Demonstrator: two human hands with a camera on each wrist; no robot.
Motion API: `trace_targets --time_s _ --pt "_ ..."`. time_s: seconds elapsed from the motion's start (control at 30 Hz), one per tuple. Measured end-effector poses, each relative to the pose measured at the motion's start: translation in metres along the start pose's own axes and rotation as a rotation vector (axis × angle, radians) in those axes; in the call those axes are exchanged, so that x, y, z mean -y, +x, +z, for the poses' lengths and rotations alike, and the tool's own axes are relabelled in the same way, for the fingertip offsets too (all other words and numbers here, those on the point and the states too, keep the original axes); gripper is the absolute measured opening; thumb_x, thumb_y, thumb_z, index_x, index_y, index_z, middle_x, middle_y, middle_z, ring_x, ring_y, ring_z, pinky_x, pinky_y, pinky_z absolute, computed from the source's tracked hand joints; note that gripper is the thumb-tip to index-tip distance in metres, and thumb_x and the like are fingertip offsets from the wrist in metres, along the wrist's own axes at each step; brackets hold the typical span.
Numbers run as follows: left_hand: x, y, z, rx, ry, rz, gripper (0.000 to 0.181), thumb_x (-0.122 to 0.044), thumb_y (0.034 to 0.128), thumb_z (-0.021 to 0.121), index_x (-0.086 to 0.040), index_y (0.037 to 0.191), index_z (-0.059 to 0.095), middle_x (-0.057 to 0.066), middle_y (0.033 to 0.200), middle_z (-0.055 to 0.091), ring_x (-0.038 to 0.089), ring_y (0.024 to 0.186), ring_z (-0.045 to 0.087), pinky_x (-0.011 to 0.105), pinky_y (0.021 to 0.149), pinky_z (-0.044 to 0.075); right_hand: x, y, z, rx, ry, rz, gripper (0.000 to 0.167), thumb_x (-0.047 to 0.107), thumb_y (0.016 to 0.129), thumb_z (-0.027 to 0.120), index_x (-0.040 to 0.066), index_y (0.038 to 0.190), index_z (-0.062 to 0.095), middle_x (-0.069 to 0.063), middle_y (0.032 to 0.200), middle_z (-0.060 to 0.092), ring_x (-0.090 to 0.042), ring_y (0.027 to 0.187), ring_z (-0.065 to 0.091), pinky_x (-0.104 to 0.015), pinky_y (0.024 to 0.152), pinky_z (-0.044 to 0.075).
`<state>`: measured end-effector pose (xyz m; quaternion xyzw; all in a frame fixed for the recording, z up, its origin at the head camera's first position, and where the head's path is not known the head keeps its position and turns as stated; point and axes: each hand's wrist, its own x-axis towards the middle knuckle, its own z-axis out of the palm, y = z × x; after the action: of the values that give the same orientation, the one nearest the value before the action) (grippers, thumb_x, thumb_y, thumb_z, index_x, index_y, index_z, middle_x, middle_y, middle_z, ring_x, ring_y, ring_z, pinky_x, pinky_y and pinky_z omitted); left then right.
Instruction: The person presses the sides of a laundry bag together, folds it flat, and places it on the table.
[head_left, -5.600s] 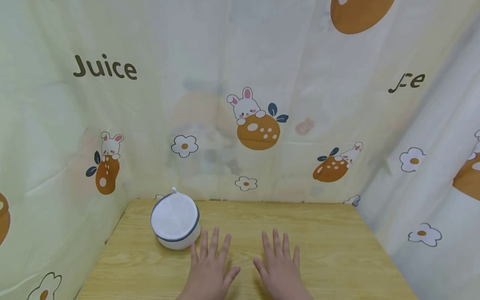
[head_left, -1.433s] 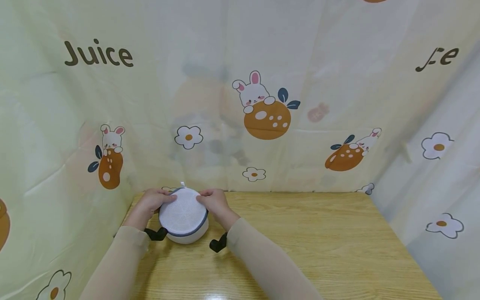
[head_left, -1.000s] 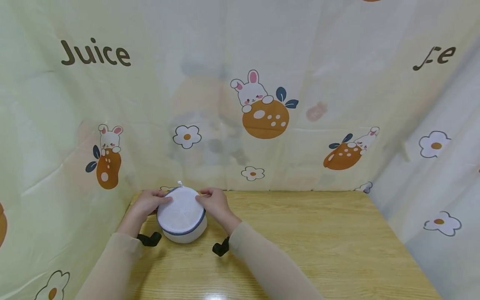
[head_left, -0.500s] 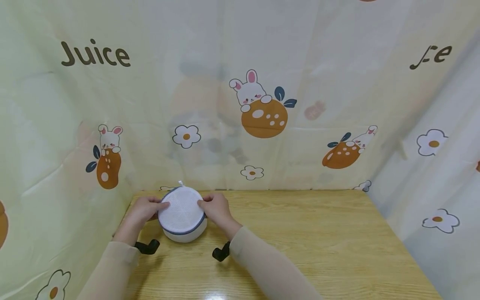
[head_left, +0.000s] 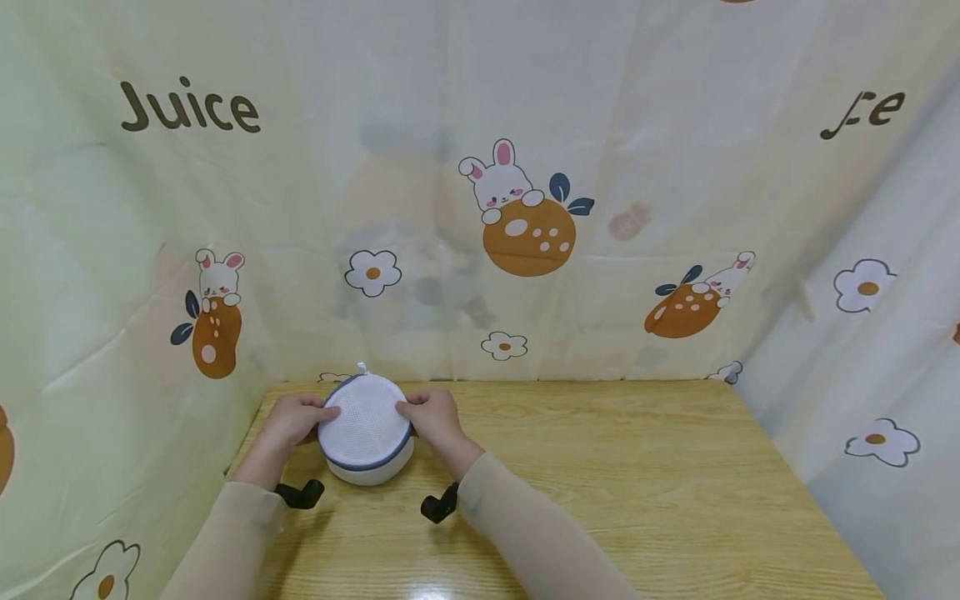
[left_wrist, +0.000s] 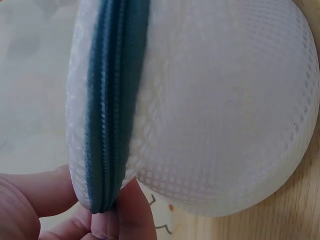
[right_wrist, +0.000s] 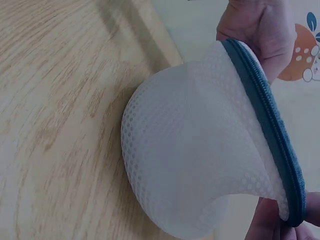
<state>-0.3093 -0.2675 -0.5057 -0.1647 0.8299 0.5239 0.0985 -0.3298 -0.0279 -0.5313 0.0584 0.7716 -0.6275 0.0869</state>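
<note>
A round white mesh bag (head_left: 363, 421) with a blue zipper rim stands at the back left of the table. My left hand (head_left: 292, 419) pinches its rim on the left side, thumb on top. On the right side of the rim, my right hand (head_left: 437, 417) pinches it with thumb and fingers. The left wrist view shows fingers (left_wrist: 135, 212) gripping the edge by the blue zipper (left_wrist: 112, 100). In the right wrist view the mesh side (right_wrist: 175, 145) sags inward below the zipper (right_wrist: 272, 130), and both hands hold opposite ends of the rim.
The wooden table (head_left: 637, 483) stretches to the right and front. A printed curtain (head_left: 600, 100) hangs behind it and along both sides. Black wrist mounts (head_left: 440, 505) stick out beneath both wrists. A small white tab (head_left: 362, 367) stands up at the back of the bag.
Since the oldest frame both hands have gone from lying flat, fingers spread, to gripping the bag's rim. Over the last second they have slid slightly toward the front along the rim.
</note>
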Motion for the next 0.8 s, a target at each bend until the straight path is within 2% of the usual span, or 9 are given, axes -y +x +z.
trace_targets --time_s 0.1,0.27,0.53,0.8 --pt "0.0003 0.0011 0.0007 0.013 -0.033 -0.013 0.033 -0.017 0.0993 0.078 0.009 0.119 0.072 0.01 0.096 0.071 0.018 0.079 0.065 0.027 0.068 0.059 -0.0038 0.002 0.0002 0.005 0.04 0.014 0.021 0.014 0.098 0.08 -0.002 0.111 0.077 -0.013 0.104 0.078 -0.014 0.084 0.074 -0.026 0.07 0.064" --pt "0.0008 0.0021 0.0025 0.039 -0.101 -0.043 0.027 -0.014 0.099 0.078 0.008 0.113 0.072 0.006 0.089 0.069 0.017 0.075 0.064 0.027 0.067 0.059 -0.0067 0.0045 0.0002 0.003 0.065 0.031 0.017 0.01 0.097 0.08 -0.002 0.107 0.076 -0.013 0.102 0.078 -0.012 0.079 0.072 -0.025 0.067 0.063" --pt "0.0037 0.0073 0.0033 0.06 -0.141 -0.055 0.021 -0.012 0.099 0.078 0.007 0.107 0.074 0.003 0.083 0.069 0.017 0.072 0.064 0.027 0.066 0.059 -0.0057 0.0039 -0.001 0.002 0.084 0.054 0.014 0.01 0.097 0.08 -0.001 0.105 0.077 -0.013 0.103 0.077 -0.012 0.081 0.072 -0.025 0.068 0.063" --pt "0.0068 0.0093 0.0036 0.068 -0.167 -0.06 0.017 -0.013 0.0986 0.079 0.003 0.103 0.075 0.002 0.083 0.069 0.017 0.074 0.064 0.028 0.067 0.059 -0.0065 0.0029 -0.0023 0.011 0.096 0.062 0.015 0.012 0.097 0.08 0.001 0.107 0.077 -0.012 0.105 0.076 -0.013 0.085 0.072 -0.025 0.071 0.063"
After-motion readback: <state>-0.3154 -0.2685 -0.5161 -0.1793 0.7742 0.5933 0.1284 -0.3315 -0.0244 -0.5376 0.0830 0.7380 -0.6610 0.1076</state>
